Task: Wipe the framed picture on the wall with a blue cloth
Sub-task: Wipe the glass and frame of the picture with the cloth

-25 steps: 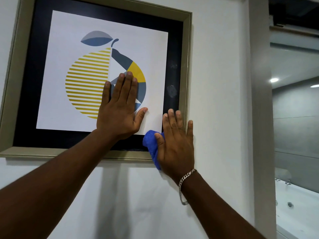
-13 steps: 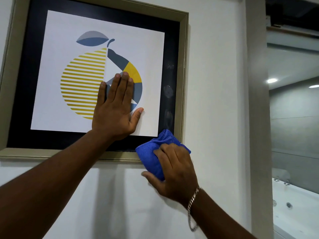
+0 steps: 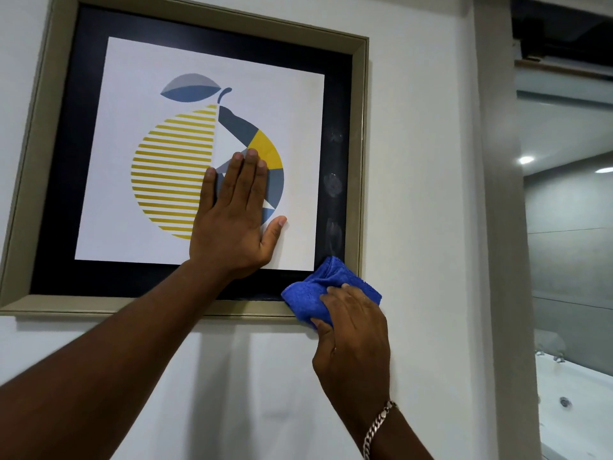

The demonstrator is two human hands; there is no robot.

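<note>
A framed picture [image 3: 43, 180] hangs on the white wall, with a beige frame, a black mount and a print of a yellow-striped pear. My left hand [image 3: 232, 224] lies flat on the glass over the print's lower right, fingers together, holding nothing. My right hand [image 3: 353, 340] grips a bunched blue cloth [image 3: 318, 293] and presses it on the frame's bottom right corner, where it covers the black mount and the beige edge. Smudges show on the black mount above the cloth.
The white wall [image 3: 421, 194] runs right to a grey door jamb [image 3: 497, 227]. Beyond it lies a bathroom with a white tub [image 3: 577, 400] at the lower right and ceiling lights above.
My right hand has dropped from flat on the glass to below the frame's corner and bunched the cloth in its fingers. The view has shifted slightly. My left hand stays flat on the print.
</note>
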